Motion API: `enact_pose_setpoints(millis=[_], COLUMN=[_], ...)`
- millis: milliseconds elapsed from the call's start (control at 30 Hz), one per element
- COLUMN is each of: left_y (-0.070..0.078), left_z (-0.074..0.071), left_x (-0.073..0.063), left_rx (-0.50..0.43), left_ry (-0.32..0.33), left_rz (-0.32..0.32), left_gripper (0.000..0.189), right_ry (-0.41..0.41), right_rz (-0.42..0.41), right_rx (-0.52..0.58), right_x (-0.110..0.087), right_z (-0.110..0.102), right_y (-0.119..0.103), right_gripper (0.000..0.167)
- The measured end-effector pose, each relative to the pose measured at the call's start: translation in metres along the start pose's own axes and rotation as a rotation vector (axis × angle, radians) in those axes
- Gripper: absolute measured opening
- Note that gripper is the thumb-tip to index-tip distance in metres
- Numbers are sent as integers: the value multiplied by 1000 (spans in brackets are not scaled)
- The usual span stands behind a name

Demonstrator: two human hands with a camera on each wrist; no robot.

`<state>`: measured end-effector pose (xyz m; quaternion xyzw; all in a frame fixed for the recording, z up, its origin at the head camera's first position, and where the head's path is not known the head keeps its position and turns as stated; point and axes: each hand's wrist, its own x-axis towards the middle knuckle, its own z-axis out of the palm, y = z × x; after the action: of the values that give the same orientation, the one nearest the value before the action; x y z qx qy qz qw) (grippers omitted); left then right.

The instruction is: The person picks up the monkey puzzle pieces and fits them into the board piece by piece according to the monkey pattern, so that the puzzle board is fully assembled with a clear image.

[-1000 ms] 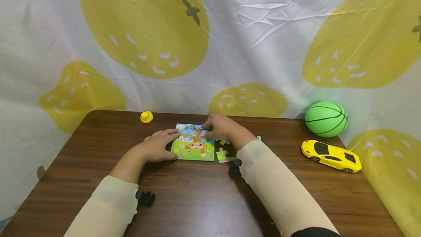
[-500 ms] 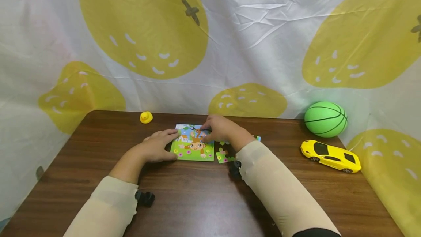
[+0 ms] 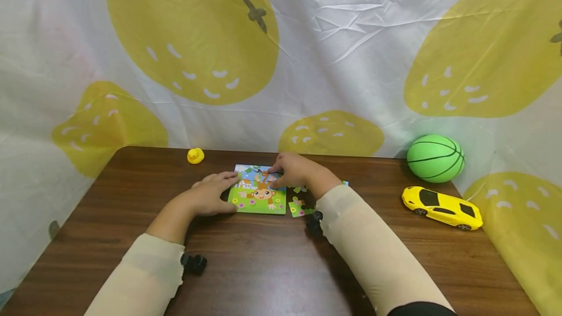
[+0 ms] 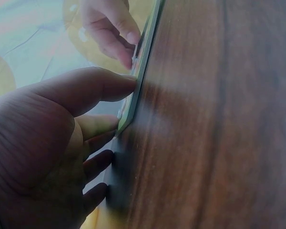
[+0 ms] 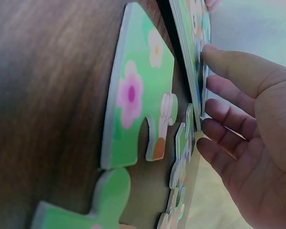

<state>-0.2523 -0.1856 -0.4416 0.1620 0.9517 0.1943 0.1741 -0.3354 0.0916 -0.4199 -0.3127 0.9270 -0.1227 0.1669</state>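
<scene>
my right hand has a thin puzzle piece pinched between thumb and fingertips, right over the far right part of the monkey puzzle. mostly i just see the edge of that piece, so can't tell what's printed on it, or whether it's touching the board underneath. my left hand isn't gripping, it's spread out along the left edge, thumb at the near end and fingers up at the far end, both touching.

the puzzle itself lies flat in the middle of the brown table, toward the far side, with a big monkey face above green grass and flowers. just to the right of it there's a loose green piece lying flat, and a few more loose pieces beyond that, partly hidden by my right arm.

further out: little yellow duck by the far edge, off to the left. over on the right, a green ball with black lines sits at the far side, and a yellow toy car is parked just nearer than the ball. behind everything hangs a white curtain with big yellow fruit on it.
</scene>
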Motion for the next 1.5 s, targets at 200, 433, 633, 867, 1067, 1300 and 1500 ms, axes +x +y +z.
enact_pose_setpoints(millis=[200, 433, 633, 867, 1067, 1300, 1500], left_y=[0, -1, -1, 0, -1, -2, -4], left_z=[-1, 0, 1, 0, 0, -1, 1], left_x=[1, 1, 2, 1, 2, 2, 2], left_rx=[-6, -2, -9, -5, -6, -5, -3], left_ry=[-7, -8, -8, -6, -5, 1, 7], left_rz=[-2, 0, 4, 2, 7, 9, 9], left_gripper=[91, 91, 91, 90, 90, 91, 91], right_ry=[-11, -15, -20, -11, -21, -39, 15], right_rz=[23, 59, 66, 59, 57, 61, 16], right_rx=[33, 36, 36, 25, 63, 70, 73], right_x=[1, 5, 6, 6, 6, 5, -4], right_z=[-1, -2, -3, -3, -4, -3, -2], right_y=[1, -1, -3, -5, -6, -2, 1], right_gripper=[50, 50, 48, 47, 47, 50, 51])
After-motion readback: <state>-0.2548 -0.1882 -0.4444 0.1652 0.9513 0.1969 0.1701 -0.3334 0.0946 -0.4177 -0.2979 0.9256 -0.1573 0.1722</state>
